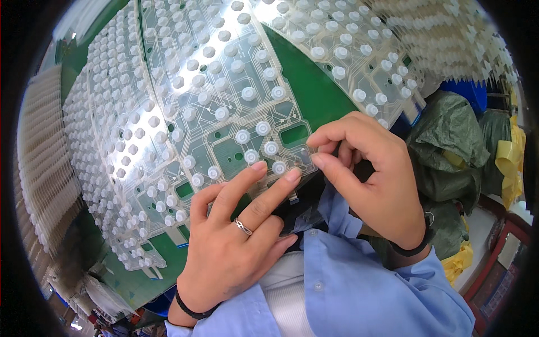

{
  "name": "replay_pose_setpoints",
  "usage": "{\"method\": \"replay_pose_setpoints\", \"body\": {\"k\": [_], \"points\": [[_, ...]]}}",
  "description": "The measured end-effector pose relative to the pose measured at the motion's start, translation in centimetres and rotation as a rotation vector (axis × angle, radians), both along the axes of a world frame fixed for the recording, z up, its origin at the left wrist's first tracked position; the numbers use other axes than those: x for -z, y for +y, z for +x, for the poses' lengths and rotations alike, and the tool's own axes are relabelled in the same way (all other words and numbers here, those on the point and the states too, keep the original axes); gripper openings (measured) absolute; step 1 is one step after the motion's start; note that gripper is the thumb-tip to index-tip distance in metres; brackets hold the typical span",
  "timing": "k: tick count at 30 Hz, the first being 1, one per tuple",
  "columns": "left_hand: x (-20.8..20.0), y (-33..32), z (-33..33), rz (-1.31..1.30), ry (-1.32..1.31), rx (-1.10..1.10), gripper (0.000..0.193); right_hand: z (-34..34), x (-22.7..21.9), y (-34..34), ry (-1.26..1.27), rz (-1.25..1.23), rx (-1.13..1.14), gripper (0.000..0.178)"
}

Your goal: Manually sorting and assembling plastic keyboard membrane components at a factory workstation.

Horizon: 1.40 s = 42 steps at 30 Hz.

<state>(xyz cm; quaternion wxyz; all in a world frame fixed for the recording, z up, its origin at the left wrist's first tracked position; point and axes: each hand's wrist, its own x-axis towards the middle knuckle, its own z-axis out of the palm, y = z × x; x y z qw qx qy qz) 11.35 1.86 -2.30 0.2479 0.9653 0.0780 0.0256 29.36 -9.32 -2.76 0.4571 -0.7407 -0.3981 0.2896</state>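
A clear keyboard membrane with printed traces and white rubber domes lies in front of me. My left hand, with a ring on one finger, rests over its near edge. Its fingers are spread, and two fingertips press on the sheet beside the domes. At the membrane's near right corner, my right hand has thumb and index finger brought together on the edge. Whether a small piece sits between those fingertips is too fine to make out. A short flat tail hangs from the near edge.
More domed membranes overlap on the left, and another membrane lies at the far right. They lie on a green table. Stacked membranes stand at the left rim. Dark green bags and a blue bin are at the right.
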Motion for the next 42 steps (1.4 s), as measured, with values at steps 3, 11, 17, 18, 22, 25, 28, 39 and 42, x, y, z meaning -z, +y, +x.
{"method": "replay_pose_setpoints", "body": {"k": [3, 11, 17, 18, 22, 25, 28, 39, 42], "points": [[0.1, 0.0, -0.1, -0.017, -0.012, -0.005, 0.024, -0.1, 0.1, 0.0, -0.023, 0.013, 0.008, 0.015], [-0.2, 0.4, -0.2, -0.114, -0.069, -0.028, 0.022, -0.9, -0.4, -0.2, -0.264, -0.041, 0.086, 0.062], [-1.1, 0.7, -2.2, -0.286, -0.245, -0.287, 0.018, -0.7, -2.3, -3.2, -0.072, 0.139, -0.281, 0.052], [-1.0, 0.6, -2.3, -0.364, -0.299, -0.361, 0.016, -0.9, -1.8, -3.6, -0.068, 0.150, -0.347, 0.042], [-1.0, 0.3, -2.6, -0.328, -0.295, -0.372, 0.016, -2.5, -1.7, -4.1, 0.190, 0.102, -0.181, 0.036], [-1.2, 0.3, -3.0, -0.290, -0.313, -0.402, 0.017, -3.2, -1.6, -4.3, 0.232, 0.143, -0.121, 0.036], [-1.1, 0.1, -3.2, -0.271, -0.293, -0.433, 0.017, -3.3, -1.5, -4.5, 0.243, 0.145, -0.123, 0.037], [-0.9, 0.2, -2.3, -0.099, -0.226, -0.420, 0.019, -2.5, -1.2, -4.5, -0.310, 0.245, -0.138, 0.024], [-0.4, 0.8, -2.3, -0.042, -0.152, -0.336, 0.021, -1.5, -1.2, -4.7, -0.239, 0.377, -0.009, 0.023]]}}
